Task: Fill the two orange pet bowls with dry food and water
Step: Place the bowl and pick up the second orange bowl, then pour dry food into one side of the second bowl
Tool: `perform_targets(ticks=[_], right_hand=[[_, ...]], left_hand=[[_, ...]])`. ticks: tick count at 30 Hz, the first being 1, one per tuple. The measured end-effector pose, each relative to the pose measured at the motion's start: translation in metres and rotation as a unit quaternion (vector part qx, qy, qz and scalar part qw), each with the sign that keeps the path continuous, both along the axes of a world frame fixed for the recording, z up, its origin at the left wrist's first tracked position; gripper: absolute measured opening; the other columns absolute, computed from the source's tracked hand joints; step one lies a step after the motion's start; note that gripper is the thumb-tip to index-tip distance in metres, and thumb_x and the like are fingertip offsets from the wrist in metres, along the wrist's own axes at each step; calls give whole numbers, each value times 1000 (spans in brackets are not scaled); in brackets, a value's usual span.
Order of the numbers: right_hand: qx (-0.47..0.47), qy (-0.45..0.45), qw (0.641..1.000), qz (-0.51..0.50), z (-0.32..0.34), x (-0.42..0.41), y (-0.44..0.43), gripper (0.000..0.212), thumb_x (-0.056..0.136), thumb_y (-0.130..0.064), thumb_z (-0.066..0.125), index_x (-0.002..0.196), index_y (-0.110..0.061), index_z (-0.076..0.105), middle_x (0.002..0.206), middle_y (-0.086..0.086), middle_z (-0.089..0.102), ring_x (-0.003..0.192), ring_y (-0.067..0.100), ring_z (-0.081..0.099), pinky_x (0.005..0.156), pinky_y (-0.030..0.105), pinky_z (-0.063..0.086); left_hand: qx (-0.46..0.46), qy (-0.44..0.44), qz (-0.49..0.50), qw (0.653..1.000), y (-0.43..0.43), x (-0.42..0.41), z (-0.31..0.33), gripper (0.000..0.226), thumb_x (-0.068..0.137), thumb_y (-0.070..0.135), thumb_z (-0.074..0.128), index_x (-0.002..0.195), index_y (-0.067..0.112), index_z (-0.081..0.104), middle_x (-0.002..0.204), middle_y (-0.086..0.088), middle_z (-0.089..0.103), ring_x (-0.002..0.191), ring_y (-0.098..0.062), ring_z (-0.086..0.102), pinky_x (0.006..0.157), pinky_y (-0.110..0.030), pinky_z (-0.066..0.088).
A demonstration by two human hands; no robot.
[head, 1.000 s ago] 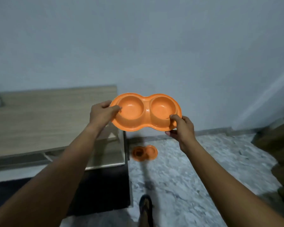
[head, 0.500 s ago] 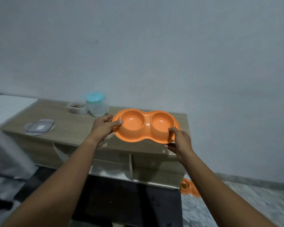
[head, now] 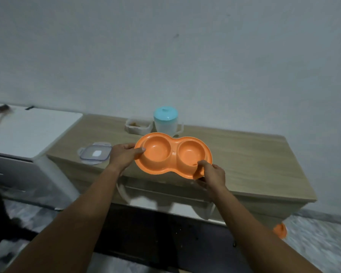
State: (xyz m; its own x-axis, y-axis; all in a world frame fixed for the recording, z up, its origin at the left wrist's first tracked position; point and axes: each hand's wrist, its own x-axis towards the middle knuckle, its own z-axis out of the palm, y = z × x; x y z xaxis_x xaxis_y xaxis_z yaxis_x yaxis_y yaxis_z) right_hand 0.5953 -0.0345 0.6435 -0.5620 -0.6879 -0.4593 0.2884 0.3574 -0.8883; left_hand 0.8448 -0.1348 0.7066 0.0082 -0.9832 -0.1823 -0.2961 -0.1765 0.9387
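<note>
I hold an orange double pet bowl (head: 172, 155) level above the wooden cabinet top (head: 244, 154). My left hand (head: 124, 155) grips its left end and my right hand (head: 212, 174) grips its front right rim. Both cups look empty. Behind it stand an open clear food container (head: 137, 126) with brown dry food and a clear jug with a turquoise lid (head: 165, 123). A second orange bowl (head: 281, 230) lies on the floor at the cabinet's right corner, mostly hidden.
The container's clear lid (head: 95, 153) lies on the cabinet's left end. A white unit (head: 32, 131) with a brush (head: 0, 112) on it stands to the left. A dark mat (head: 165, 237) covers the floor in front, marble floor (head: 323, 239) at right.
My view has swung left and closer to the cabinet. The bowl in both hands has come over the cabinet top, in front of the jug and food container.
</note>
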Motion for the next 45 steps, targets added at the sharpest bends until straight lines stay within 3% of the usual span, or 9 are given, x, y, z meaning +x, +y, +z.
perform_targets(ticks=[6,10,15,21,24,28,34,39,45], right_hand=[[65,48,996,32,-27,10,-67,38,71,-44,73,89,-12,67,92,16,74,84,35,72,68,42,56],[100,73,991,50,-44,29,-101,40,72,-46,71,91,-10,72,84,14,72,74,32,64,65,38,48],[141,99,984,53,-59,56,-131,65,70,-48,68,130,-23,58,110,10,73,97,34,70,86,48,59],[175,137,975,30,-70,87,-163,36,79,-42,68,108,-22,57,105,9,71,97,35,69,94,53,56],[206,169,964,4,-74,99,-171,50,87,-41,66,130,-17,59,123,14,66,108,37,65,95,48,54],[267,255,927,-65,-72,116,-187,67,89,-46,66,149,-22,48,146,21,43,126,43,53,105,53,46],[227,371,899,-57,-47,155,-235,47,88,-46,65,131,-26,66,130,17,61,128,41,49,105,48,40],[133,308,941,32,-38,176,-293,50,91,-49,63,127,-15,69,123,11,73,119,31,64,102,47,51],[102,203,974,8,-55,173,-360,56,94,-52,50,123,-8,69,117,16,72,111,36,65,98,46,52]], left_hand=[[21,-66,11,998,-52,15,-34,49,83,23,76,125,0,63,118,-13,66,97,-20,60,91,-32,48],[34,-136,-7,990,-94,32,-58,54,84,31,73,129,5,61,129,-12,64,117,-28,60,101,-35,45],[61,-183,-55,980,-135,54,-88,52,83,32,73,128,9,63,132,-11,62,121,-29,57,107,-41,42],[43,-216,-155,963,-188,78,-112,48,85,29,72,129,13,63,134,-9,61,121,-26,57,101,-33,43],[30,-212,-208,954,-208,87,-117,52,80,35,76,128,17,64,132,-6,63,120,-23,58,101,-34,46],[-32,-240,-319,916,-237,99,-114,63,72,47,80,127,20,64,131,-2,63,119,-21,58,99,-35,46],[-106,-352,-456,811,-267,114,-131,109,48,74,77,143,36,40,147,4,45,137,-30,32,110,-48,25],[-126,-406,-466,776,-271,113,-142,117,51,84,67,150,39,22,155,0,34,145,-32,16,111,-54,14],[-151,-417,-455,772,-273,114,-150,111,53,83,66,148,45,24,157,10,29,145,-30,17,110,-54,13]])
